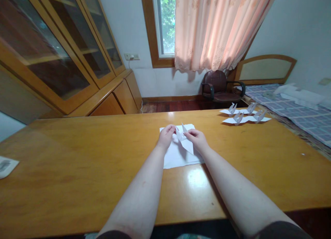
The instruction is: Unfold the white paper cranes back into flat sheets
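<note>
A folded white paper crane (186, 145) is held up between my two hands, with two narrow points rising and a wide wing pointing down toward me. My left hand (167, 135) pinches its left point with thumb and fingers. On the other side my right hand (197, 138) grips the paper near the right point. Beneath lies a stack of white paper sheets (172, 159) on the wooden table; the hands and the crane cover part of it.
Several finished paper cranes (238, 119) stand in two rows at the table's far right. A white item with a dark printed patch (7, 166) lies at the left edge of the wooden table (77, 156). Beyond are a brown armchair (218, 85), a bed (297, 104) and glass-door cabinets (77, 42).
</note>
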`<state>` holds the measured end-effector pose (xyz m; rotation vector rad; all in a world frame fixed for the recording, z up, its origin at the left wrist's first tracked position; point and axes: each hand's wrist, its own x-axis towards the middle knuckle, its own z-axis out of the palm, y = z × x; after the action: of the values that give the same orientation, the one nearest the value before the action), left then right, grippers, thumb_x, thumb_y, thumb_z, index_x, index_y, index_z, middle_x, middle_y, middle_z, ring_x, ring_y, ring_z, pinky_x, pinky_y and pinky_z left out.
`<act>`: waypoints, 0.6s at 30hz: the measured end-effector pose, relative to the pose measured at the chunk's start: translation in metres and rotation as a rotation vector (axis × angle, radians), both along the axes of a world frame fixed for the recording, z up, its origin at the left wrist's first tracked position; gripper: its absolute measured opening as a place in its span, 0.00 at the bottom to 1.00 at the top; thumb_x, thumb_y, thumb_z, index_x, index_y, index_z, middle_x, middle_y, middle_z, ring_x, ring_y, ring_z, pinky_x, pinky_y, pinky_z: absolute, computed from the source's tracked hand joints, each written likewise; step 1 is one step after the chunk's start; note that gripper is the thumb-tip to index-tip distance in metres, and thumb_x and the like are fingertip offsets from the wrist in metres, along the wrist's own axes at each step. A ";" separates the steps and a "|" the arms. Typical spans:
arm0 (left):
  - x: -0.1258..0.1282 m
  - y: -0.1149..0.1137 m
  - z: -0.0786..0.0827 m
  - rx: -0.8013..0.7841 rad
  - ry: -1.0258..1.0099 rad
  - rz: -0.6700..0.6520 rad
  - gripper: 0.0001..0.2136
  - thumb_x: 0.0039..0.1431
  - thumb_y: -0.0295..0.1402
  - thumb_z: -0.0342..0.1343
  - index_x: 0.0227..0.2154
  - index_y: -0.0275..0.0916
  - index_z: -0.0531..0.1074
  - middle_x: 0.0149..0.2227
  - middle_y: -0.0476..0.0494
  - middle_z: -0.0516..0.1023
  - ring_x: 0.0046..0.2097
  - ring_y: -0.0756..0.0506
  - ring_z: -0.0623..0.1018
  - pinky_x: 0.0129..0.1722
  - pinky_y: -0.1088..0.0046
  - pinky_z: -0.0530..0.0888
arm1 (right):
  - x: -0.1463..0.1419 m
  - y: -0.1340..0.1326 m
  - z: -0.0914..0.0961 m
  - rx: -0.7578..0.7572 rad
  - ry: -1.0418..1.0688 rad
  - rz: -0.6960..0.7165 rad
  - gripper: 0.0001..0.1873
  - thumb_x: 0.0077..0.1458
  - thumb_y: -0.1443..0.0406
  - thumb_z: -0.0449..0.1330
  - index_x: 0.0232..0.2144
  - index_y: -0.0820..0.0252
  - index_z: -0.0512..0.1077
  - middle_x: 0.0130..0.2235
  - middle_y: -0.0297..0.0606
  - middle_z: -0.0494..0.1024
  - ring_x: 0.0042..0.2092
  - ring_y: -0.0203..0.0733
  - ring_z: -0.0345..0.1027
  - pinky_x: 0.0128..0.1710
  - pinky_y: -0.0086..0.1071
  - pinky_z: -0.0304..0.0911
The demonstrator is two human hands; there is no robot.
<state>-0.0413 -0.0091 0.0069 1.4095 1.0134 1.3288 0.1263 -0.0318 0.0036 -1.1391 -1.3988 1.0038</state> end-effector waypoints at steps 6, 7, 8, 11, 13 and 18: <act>-0.002 0.000 0.000 -0.009 0.074 0.087 0.10 0.51 0.39 0.56 0.23 0.37 0.69 0.23 0.51 0.70 0.29 0.50 0.69 0.31 0.75 0.65 | -0.002 -0.001 -0.005 0.119 -0.093 -0.009 0.13 0.49 0.55 0.61 0.23 0.58 0.73 0.25 0.34 0.72 0.28 0.38 0.63 0.30 0.31 0.58; -0.003 0.000 0.000 -0.012 0.066 0.092 0.10 0.52 0.39 0.56 0.23 0.37 0.70 0.23 0.51 0.70 0.29 0.50 0.69 0.32 0.75 0.65 | -0.002 -0.001 -0.005 0.127 -0.094 -0.008 0.13 0.50 0.55 0.61 0.24 0.58 0.73 0.25 0.34 0.72 0.28 0.38 0.63 0.30 0.31 0.57; -0.003 -0.001 0.000 -0.014 0.057 0.096 0.10 0.52 0.38 0.56 0.23 0.37 0.70 0.23 0.51 0.70 0.29 0.50 0.70 0.32 0.75 0.65 | -0.001 0.000 -0.005 0.137 -0.095 -0.013 0.13 0.50 0.55 0.60 0.24 0.58 0.73 0.25 0.34 0.72 0.28 0.38 0.63 0.30 0.31 0.57; -0.002 -0.001 0.000 -0.030 0.058 0.112 0.11 0.51 0.38 0.57 0.21 0.36 0.69 0.22 0.51 0.71 0.28 0.51 0.69 0.31 0.75 0.65 | 0.000 0.003 -0.005 0.186 -0.126 -0.072 0.12 0.50 0.56 0.60 0.23 0.58 0.74 0.25 0.34 0.71 0.29 0.38 0.63 0.30 0.32 0.57; 0.000 0.000 0.000 -0.031 0.070 0.118 0.11 0.50 0.39 0.57 0.21 0.36 0.70 0.23 0.50 0.72 0.29 0.50 0.70 0.31 0.75 0.66 | 0.001 0.005 -0.005 0.215 -0.139 -0.120 0.12 0.49 0.56 0.61 0.22 0.58 0.74 0.26 0.35 0.72 0.30 0.39 0.63 0.32 0.32 0.57; 0.001 0.002 -0.005 -0.031 0.034 0.098 0.15 0.55 0.40 0.53 0.42 0.39 0.72 0.41 0.43 0.76 0.35 0.50 0.74 0.37 0.73 0.69 | 0.002 0.012 -0.008 0.074 0.075 -0.182 0.12 0.46 0.55 0.62 0.25 0.58 0.75 0.28 0.36 0.73 0.32 0.39 0.65 0.34 0.33 0.59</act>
<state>-0.0405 -0.0072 0.0020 1.3781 1.1331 1.3578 0.1278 -0.0203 -0.0047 -1.1408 -1.2387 0.8501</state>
